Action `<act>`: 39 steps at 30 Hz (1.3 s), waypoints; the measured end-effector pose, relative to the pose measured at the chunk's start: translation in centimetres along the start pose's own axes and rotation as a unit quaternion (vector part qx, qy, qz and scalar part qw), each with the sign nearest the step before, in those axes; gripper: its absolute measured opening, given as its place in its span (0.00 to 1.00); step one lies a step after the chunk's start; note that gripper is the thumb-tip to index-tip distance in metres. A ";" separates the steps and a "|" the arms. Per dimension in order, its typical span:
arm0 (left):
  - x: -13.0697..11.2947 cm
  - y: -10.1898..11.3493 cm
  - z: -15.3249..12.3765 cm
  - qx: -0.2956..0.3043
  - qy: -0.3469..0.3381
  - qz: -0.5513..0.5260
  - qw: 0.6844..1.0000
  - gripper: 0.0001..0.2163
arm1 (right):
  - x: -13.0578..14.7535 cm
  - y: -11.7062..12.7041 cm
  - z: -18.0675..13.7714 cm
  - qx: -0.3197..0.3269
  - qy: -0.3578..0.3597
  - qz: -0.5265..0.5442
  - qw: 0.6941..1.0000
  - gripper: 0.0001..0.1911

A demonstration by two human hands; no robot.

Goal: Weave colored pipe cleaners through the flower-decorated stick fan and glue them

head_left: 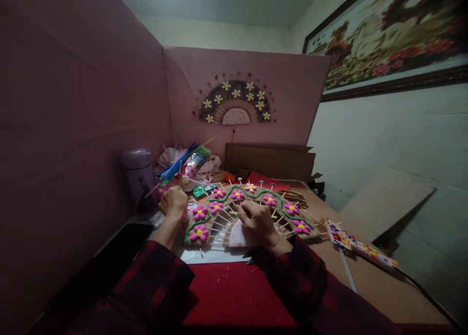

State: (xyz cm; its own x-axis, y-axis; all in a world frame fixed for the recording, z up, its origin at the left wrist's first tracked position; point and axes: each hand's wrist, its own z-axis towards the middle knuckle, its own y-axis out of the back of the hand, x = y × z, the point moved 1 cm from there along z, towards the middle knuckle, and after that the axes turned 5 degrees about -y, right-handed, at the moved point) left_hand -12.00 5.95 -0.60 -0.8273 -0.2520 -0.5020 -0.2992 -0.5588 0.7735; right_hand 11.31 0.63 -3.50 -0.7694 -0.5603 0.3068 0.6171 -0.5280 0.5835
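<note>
A fan-shaped craft piece (199, 223) wrapped in brown twine lies in front of me, with pink clay flowers (269, 200), a wavy green strip (252, 194) and thin wooden sticks. My right hand (256, 220) is over its inner part, thumb and fingers pinched together near the sticks and the pale half-round centre (237, 233). Whatever those fingertips hold is hidden or too small to name. Small yellow-green pieces (234, 213) sit on the sticks beside them. My left hand (174, 202) is closed to the left of the fan, near the pile of supplies; its contents are unclear.
Behind my left hand are a lilac bottle (137, 179), blue strips (179, 162) and plastic packets (197, 162). Cardboard (270, 159) leans at the back. A finished fan (236, 101) hangs on the pink panel. At right lies a flower-patterned glue gun (360, 247) with a cord.
</note>
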 end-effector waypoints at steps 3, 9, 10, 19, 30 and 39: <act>0.1 -0.2 0.0 -0.005 0.007 -0.009 1.000 0.16 | 0.1 0.1 0.0 -0.001 0.002 -0.001 1.000 0.16; 0.3 -0.2 0.2 -0.013 0.012 -0.026 1.000 0.15 | 0.0 0.1 -0.1 0.000 0.002 0.000 1.000 0.16; 0.3 -0.2 0.3 -0.013 0.013 -0.028 0.999 0.15 | 0.0 0.1 -0.1 0.001 0.001 0.000 1.000 0.16; 0.1 -0.7 0.3 0.014 -0.006 -0.035 0.999 0.12 | 0.2 0.0 -0.1 -0.001 -0.002 -0.013 1.000 0.16; -0.9 -0.9 -0.7 0.016 -0.062 -0.052 0.997 0.13 | 0.3 0.6 0.3 -0.031 -0.016 0.040 0.999 0.12; -0.7 -0.8 -0.5 0.016 -0.044 -0.070 0.996 0.13 | 0.2 0.7 0.3 -0.061 -0.029 0.007 0.998 0.12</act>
State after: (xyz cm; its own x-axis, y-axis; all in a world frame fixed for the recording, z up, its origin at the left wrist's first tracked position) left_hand -10.96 6.20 -1.05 -0.8147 -0.1032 -0.5706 -0.4279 -0.5571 0.7117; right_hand 11.54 0.32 -2.85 -0.7661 -0.5323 0.3601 0.6412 -0.5954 0.4840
